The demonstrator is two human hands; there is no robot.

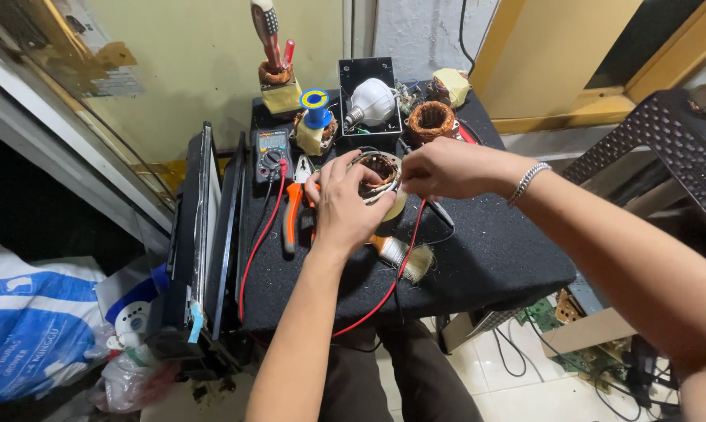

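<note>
Nearest the person, a red wire [384, 293] loops off the front edge of the black desk [494, 258] and hangs above the lap; a knee or sleeve could catch it and drag the meter [272, 154] it appears to run to. Just beyond, a small brush [404, 255] lies close under the wrists, easy to knock off.

At the middle of the desk, the left hand [341, 205] is curled around the near side of a wound coil ring [380, 176], gripping it, while the right hand [443, 168] pinches at its far rim with closed fingertips; what it pinches is too small to tell. Pulling too hard there could probably snap thin copper winding or tip the ring.

Orange-handled pliers [293, 205] lie touching the left hand's side. Farther back, a bulb [371, 102] in a black box, a second copper coil [431, 119] and a blue spool [315, 109] crowd the rear edge, where a stray elbow might topple them.
</note>
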